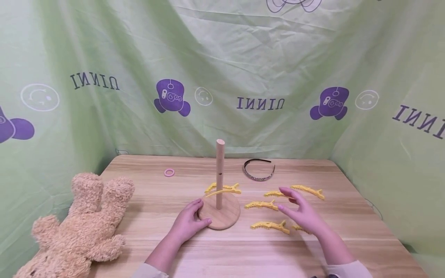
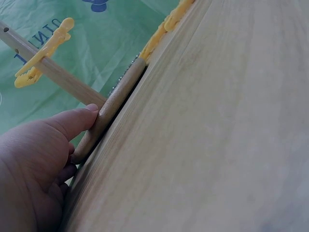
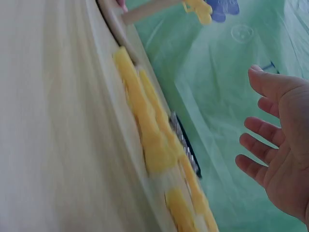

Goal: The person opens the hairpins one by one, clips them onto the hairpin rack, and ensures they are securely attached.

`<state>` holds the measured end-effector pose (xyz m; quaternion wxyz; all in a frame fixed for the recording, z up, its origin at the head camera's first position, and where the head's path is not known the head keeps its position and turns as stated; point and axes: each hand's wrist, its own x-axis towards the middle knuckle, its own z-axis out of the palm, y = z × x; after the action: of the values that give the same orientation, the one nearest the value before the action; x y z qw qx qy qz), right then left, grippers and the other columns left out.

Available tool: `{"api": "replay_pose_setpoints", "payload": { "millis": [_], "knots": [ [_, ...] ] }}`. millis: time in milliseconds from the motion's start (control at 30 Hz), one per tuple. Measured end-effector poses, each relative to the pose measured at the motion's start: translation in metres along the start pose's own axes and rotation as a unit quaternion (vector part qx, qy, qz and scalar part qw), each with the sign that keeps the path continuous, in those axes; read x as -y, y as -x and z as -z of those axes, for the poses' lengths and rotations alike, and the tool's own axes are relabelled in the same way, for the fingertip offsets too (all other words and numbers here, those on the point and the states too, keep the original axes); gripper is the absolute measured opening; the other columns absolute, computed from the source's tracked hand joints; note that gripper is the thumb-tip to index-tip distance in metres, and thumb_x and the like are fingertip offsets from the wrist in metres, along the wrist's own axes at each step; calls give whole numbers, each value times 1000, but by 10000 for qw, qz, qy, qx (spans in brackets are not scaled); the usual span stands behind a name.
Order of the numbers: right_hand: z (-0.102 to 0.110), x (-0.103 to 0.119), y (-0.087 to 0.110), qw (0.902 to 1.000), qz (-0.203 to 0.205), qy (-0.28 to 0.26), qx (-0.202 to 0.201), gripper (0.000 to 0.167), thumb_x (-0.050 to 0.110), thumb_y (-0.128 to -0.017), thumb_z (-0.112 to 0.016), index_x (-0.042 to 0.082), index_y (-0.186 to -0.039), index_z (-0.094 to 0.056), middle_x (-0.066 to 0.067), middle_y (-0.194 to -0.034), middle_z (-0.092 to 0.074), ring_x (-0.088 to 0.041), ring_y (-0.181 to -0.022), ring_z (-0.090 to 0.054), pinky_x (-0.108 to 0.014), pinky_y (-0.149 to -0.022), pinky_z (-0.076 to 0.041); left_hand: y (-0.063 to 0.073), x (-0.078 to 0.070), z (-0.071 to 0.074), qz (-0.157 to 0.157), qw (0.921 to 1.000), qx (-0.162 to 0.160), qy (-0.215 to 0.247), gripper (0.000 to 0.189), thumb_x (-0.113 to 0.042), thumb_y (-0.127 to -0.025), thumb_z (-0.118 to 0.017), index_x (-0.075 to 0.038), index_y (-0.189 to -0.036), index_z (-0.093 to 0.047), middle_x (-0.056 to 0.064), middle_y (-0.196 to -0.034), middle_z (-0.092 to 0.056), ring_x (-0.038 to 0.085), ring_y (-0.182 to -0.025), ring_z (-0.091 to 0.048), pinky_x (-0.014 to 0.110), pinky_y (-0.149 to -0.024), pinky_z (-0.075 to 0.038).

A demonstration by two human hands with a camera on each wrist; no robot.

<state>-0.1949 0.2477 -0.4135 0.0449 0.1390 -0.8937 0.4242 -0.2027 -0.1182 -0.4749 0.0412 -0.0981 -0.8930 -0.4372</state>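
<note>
In the head view a wooden stand [image 1: 220, 166] with a round base stands upright near the middle of the table. My left hand [image 1: 187, 221] grips the base's left edge, its thumb [image 2: 79, 118] on top and the other fingers at the rim. A yellow alligator hair clip [image 1: 231, 189] sits across the post, its two arms on either side. My right hand [image 1: 305, 218] hovers over the right half of the table, fingers spread and palm bare. Below and around it lie several yellow hair clips [image 1: 269, 225], one partly hidden by the hand.
A beaded black headband [image 1: 259, 179] rests at the back, right of the post. Farther left is a small pink ring [image 1: 169, 172]. A tan teddy bear [image 1: 80, 235] lies along the left side. Green printed cloth [image 1: 222, 58] hangs behind and beside the table [image 1: 146, 197].
</note>
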Motion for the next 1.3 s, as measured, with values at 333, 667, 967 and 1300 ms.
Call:
{"api": "replay_pose_setpoints", "payload": {
  "millis": [333,667,967,1300],
  "knots": [
    [35,-37,42,9960,-565,635,-272,59,25,-92,-68,0,-140,-46,-30,-142,-45,-53,-126,-43,-68,-99,-39,-1,1,0,-79,10000,-25,-29,70,-25,-77,-82,9,-132,-55,23,-144,-50,42,-135,-44,54,-115,-34],
    [54,-72,69,9875,-1173,1052,-16,72,31,-87,-74,-5,-141,-42,-36,-139,-45,-59,-126,-40,-69,-99,-39,-1,2,-1,-18,10000,-10,19,71,-25,-77,-82,9,-133,-54,22,-145,-50,42,-137,-44,54,-116,-33],
    [62,-93,85,9826,-1057,1525,25,62,33,-77,-82,1,-126,-60,-24,-128,-60,-2,-110,-55,-14,-84,-43,0,3,-1,8,10000,-5,33,72,-27,-77,-82,8,-133,-54,22,-146,-49,42,-137,-43,54,-117,-33],
    [64,-94,84,9780,-1063,1794,44,62,35,-77,-82,-2,-122,-62,-25,-126,-61,-40,-117,-57,-17,-81,-43,0,2,-1,-21,10000,-16,34,72,-26,-77,-82,9,-132,-54,22,-145,-49,42,-137,-43,54,-117,-33]
  ]
}}
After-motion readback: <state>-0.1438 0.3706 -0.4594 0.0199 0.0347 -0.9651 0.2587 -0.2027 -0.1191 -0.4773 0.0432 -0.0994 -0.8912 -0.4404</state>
